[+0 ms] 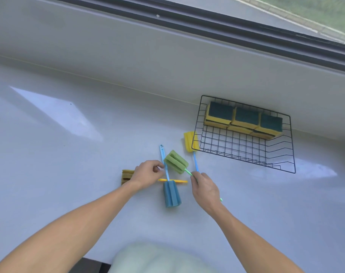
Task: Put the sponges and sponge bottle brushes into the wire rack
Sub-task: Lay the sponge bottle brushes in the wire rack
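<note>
- The black wire rack (pixel 246 154) is sitting by the wall, holding yellow-and-green sponges (pixel 244 119) stacked along its far side.
- The green brush (pixel 176 162) is being held by its handle.
- The blue brush (pixel 171 196) is lying across a yellow handle (pixel 179 181).
- The yellow-headed brush (pixel 190 141) is lying beside the rack.

Your white surface (pixel 69 154) carries the wire rack (pixel 244 154) at two o'clock and brushes (pixel 171 196) at centre.

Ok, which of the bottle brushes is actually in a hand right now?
The green-headed brush: the right hand grips its green handle. The blue-headed brush and yellow-headed brush lie on the counter, ungripped.
</note>
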